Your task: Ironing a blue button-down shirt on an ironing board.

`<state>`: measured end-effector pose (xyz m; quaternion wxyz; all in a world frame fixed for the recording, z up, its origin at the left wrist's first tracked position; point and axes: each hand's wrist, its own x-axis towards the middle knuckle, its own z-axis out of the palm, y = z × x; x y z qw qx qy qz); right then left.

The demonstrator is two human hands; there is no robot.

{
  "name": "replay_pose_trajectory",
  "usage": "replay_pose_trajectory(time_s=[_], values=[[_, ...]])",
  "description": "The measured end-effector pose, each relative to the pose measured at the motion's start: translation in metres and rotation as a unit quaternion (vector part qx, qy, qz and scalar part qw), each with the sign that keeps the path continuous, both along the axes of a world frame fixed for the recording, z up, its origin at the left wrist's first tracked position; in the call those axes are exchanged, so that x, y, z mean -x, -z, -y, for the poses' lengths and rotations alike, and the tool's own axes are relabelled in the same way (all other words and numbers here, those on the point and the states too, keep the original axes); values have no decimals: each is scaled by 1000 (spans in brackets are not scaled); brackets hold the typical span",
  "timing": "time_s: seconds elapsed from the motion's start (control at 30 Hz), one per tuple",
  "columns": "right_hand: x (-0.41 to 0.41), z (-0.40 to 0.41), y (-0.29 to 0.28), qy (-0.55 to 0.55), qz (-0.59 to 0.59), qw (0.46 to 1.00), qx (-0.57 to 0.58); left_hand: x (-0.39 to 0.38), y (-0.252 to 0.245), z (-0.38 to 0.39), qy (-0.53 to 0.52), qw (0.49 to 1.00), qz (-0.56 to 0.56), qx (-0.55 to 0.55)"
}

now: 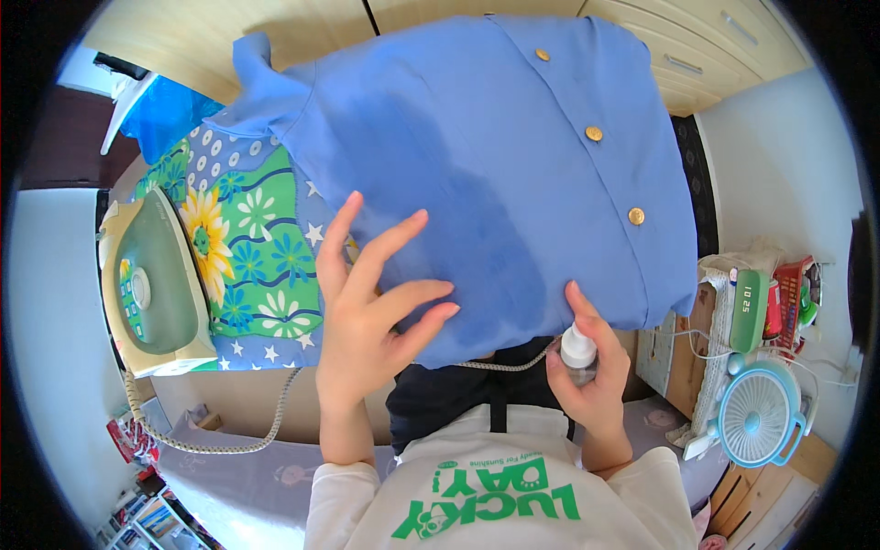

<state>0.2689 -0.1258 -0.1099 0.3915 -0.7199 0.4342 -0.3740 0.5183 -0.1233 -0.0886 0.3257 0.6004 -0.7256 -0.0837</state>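
A blue shirt [509, 117] with gold buttons lies spread over an ironing board with a flowered cover [268, 220]. Dark damp patches run down the middle of the fabric. My left hand [371, 295] is above the shirt's near left part, fingers spread and holding nothing; whether its fingertips touch the cloth I cannot tell. In my right hand [598, 371], at the shirt's near edge, is a small clear spray bottle [577, 350] with a white top. One finger of that hand points up past the nozzle. A green and cream steam iron [158, 282] rests at the board's left end.
The iron's braided cord [227, 450] loops below the board's near edge. Wooden cabinets [440, 14] stand along the far side. To the right are a blue fan [760, 412], a green digital clock [749, 309] and a red basket [797, 302]. A bed [240, 488] lies behind me.
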Motion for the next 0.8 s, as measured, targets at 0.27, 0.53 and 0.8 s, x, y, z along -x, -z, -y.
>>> replay_pose_trajectory(time_s=[0.27,0.53,0.8], values=[[2,1,2,-3,-17,1000,10,9,-9,5,68,995,51,-45],[-1,0,3,5,6,1000,-2,19,-5,4,54,996,63,-37],[-1,0,0,9,-30,999,13,2,-4,2,127,990,32,47]])
